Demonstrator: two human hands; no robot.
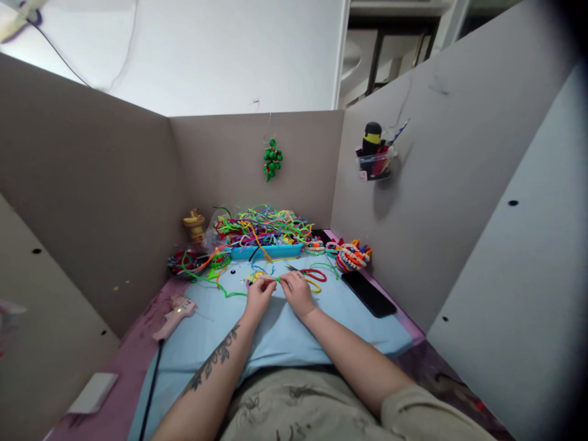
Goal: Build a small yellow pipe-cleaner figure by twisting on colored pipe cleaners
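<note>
Basically both hands on one green pipe cleaner.
Left hand (260, 296) and right hand (297, 291) pinch the pipe cleaner (277, 279), probably; worktop (285, 337) below.

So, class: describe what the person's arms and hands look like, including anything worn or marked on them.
Both forearms are bare, with no gloves, rings or watch visible on the left hand or the right hand. The left forearm carries a dark leafy vine tattoo running along it. A short beige sleeve covers the right upper arm.

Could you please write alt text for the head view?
Both hands, left hand and right hand, pinch a green pipe cleaner over a blue mat. Behind them sits a tray of pipe cleaners; a glue gun lies left.
</note>
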